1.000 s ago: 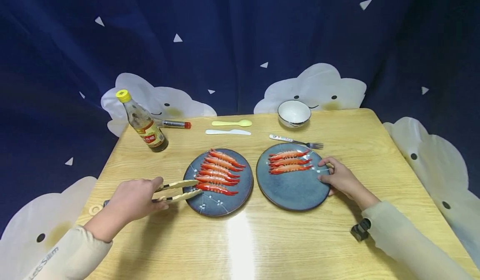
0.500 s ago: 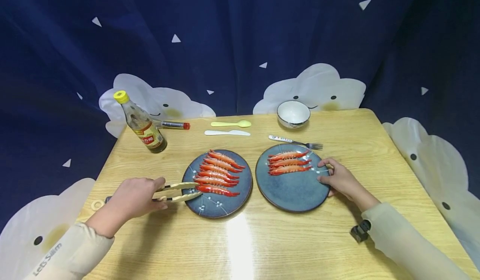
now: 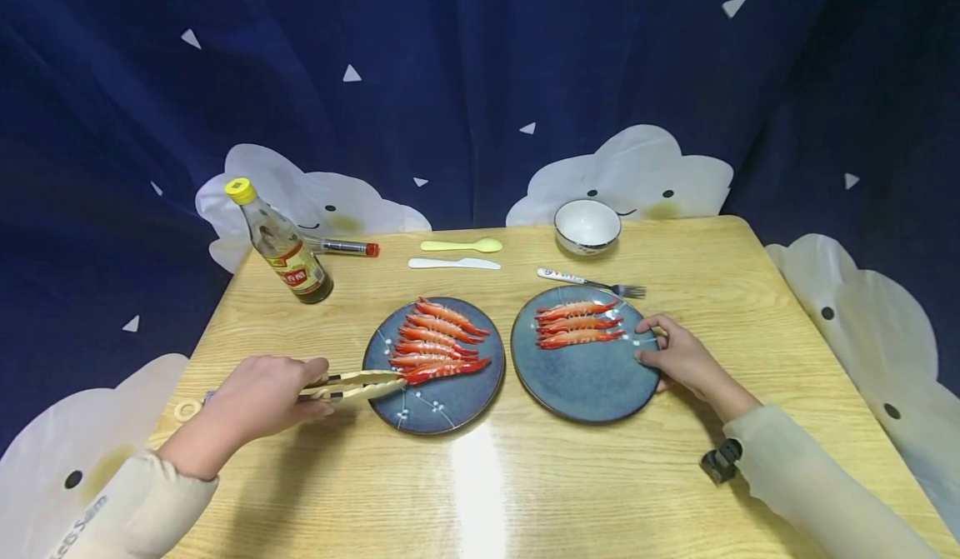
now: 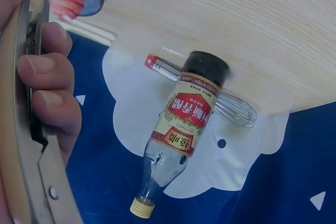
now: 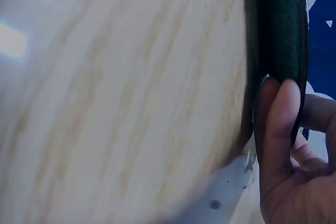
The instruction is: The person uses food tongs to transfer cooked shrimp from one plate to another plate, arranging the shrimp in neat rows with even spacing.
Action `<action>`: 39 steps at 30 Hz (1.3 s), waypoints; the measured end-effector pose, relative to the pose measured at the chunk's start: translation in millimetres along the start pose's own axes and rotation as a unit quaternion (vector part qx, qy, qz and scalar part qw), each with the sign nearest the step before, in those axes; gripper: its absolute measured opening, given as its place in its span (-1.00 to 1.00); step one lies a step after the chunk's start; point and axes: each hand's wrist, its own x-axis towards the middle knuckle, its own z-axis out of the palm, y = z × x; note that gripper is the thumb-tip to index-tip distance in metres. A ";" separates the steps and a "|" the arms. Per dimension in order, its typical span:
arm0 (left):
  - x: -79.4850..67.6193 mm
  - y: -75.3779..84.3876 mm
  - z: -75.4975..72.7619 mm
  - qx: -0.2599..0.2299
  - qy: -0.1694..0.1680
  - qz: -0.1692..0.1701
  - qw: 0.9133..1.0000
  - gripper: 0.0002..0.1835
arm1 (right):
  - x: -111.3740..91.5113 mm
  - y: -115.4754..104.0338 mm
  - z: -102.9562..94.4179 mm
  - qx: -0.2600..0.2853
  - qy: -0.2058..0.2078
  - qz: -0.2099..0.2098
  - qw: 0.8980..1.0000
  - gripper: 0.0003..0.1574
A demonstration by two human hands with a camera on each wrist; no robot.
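Left hand (image 3: 270,396) curled round food tongs (image 3: 372,375), tips at nearest shrimp (image 3: 447,370) on blue plate (image 3: 465,406), rightward; right hand (image 3: 681,361) pinching second plate (image 3: 585,384), leftward; seemingly gripping step, next move likely needs firm squeeze before lifting

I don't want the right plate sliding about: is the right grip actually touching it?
Touching. The right wrist view shows the right grip holding the right plate at its edge, with fingers on both sides.
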 end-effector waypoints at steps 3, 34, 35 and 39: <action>0.5 1.2 -2.9 -0.009 0.005 -0.004 1.000 -0.63 | -0.4 0.6 0.2 0.000 0.001 0.003 1.000 -0.44; 119.3 134.9 17.1 0.025 0.021 -0.003 0.999 -0.63 | 2.1 1.5 4.3 -0.005 0.010 0.012 1.000 -0.47; 120.8 136.8 17.6 0.028 0.020 -0.003 0.999 -0.63 | 2.3 2.0 3.6 -0.004 0.013 0.015 1.000 -0.47; 126.3 144.2 18.7 0.032 0.021 -0.005 0.999 -0.64 | 2.1 4.3 0.2 0.001 0.014 0.012 1.000 -0.47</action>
